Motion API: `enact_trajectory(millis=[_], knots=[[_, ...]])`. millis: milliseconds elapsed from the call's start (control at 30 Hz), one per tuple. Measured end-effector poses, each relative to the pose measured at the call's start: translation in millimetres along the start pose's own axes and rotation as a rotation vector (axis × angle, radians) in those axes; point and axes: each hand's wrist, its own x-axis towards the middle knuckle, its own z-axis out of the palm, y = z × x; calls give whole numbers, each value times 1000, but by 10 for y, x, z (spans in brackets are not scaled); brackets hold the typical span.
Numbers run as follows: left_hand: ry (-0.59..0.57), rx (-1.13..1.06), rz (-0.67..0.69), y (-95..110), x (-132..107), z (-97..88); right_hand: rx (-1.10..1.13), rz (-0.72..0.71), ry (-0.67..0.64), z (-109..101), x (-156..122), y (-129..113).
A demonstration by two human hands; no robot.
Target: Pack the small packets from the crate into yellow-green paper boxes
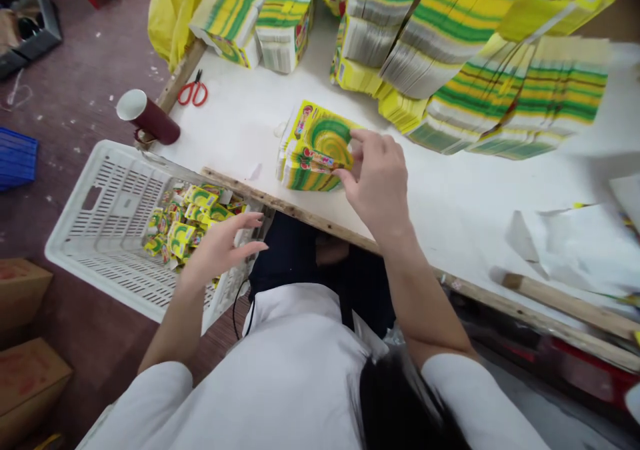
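A small stack of flat yellow-and-green printed cardboard pieces (320,147) lies on the white table, near its front edge. My right hand (375,177) has thumb and fingers at the right end of this stack, closed around the edge of the top piece. Whether that piece is lifted off the others is hard to make out. Over the near right side of a white plastic crate (75,217), my left hand (225,247) holds nothing, its thumb and fingers apart. Inside the crate lie many small yellow-green folded pieces (183,237).
Tall bundles of the same printed cardboard (450,30) line the table's back. Red-handled scissors (193,91) and a dark red mug (155,120), lying on its side, are at the left. White sheets (575,243) and a wooden strip (565,303) lie on the right.
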Motion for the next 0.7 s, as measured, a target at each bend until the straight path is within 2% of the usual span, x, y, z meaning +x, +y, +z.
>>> enact_trajectory(millis=[67, 100, 133, 200, 300, 367, 433, 467, 533, 600, 633, 700], knots=[[-24, -296, 59, 126, 166, 278, 107, -13, 19, -108, -102, -133], [5, -474, 97, 203, 243, 403, 187, -18, 8, -147, -170, -216], [61, -666, 136, 290, 312, 513, 288, -27, -21, -166, -248, -303], [246, -1020, 189, 480, 423, 672, 532, -35, -132, -132, -426, -471], [488, -1292, 187, 703, 521, 742, 960, 26, -288, 37, -688, -660], [597, -1251, 178, 737, 547, 721, 1082, 66, -333, 149, -810, -731], [655, -1045, 128, 677, 540, 703, 1054, 75, -340, 218, -863, -751], [639, -891, 92, 624, 524, 705, 1006, 75, -326, 235, -864, -742], [531, -599, 34, 501, 474, 738, 904, 85, -277, 234, -833, -689], [423, -435, 11, 387, 415, 791, 838, 107, -232, 197, -786, -607], [421, -423, 10, 337, 388, 815, 821, 110, -224, 172, -766, -563], [529, -492, 10, 251, 345, 831, 806, 85, -226, 116, -744, -483]])
